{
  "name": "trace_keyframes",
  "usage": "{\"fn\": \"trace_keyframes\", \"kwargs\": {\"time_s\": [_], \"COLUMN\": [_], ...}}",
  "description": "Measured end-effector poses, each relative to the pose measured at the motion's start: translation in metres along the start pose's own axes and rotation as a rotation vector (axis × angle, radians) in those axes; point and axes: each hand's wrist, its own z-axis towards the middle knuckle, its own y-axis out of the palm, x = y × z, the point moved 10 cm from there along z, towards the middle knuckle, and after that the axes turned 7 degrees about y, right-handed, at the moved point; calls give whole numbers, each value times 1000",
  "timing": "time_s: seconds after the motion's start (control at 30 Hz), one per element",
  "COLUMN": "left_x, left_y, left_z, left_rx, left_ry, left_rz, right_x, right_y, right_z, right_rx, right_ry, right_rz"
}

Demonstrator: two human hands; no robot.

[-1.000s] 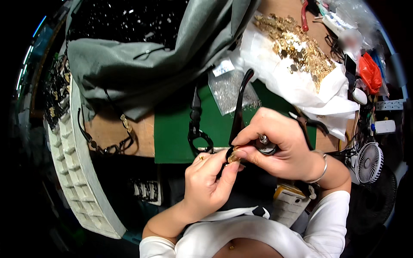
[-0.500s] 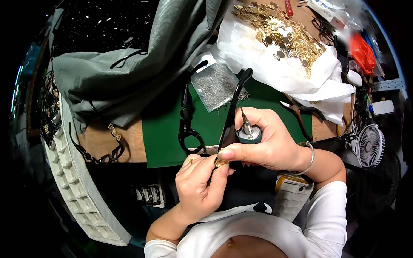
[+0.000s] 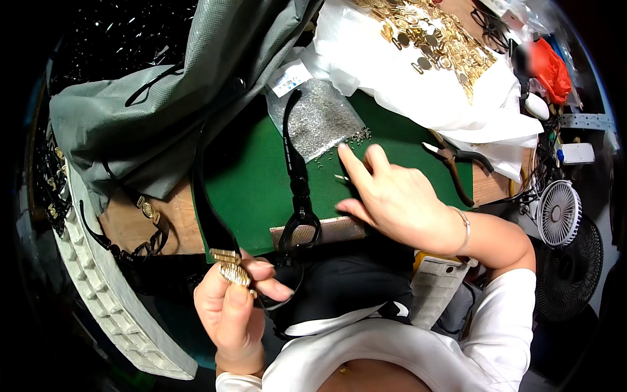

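My left hand grips black eyeglasses with a temple pointing up; a ribbed gold ornament shows at my fingertips. My right hand reaches over the green mat, index fingertip at the small metal screws spilling from a clear bag. The screwdriver's thin tip pokes out from under its curled fingers; the handle is hidden. Another black frame lies between my hands, across a textured metal strip.
Gold parts lie on white wrapping at back right, near pliers and a small fan. A grey cloth with black glossy items fills the back left, above another frame and a white moulded tray.
My hands have moved apart: the left went down and left with the glasses, the right up toward the screws, its index finger now extended. The view has shifted.
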Motion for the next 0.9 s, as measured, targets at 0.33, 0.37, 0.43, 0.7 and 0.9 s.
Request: {"fn": "trace_keyframes", "kwargs": {"time_s": [0.33,0.37,0.43,0.7,0.9], "left_x": [12,7,2,-45,-62], "left_y": [-19,-21,-22,47,63], "left_z": [8,9,11,-12,-17], "left_rx": [99,83,85,-186,-274], "left_ry": [4,2,-28,-531,-574], "left_rz": [39,-8,-204,-939,-904], "right_x": [23,20,17,9,10], "right_y": [-22,-20,-15,-9,-9], "right_z": [-10,-10,-8,-7,-8], "right_rx": [-58,-46,48,190,210], "right_ry": [34,11,4,-14,51], "right_rz": [280,264,212,-3,-49]}}
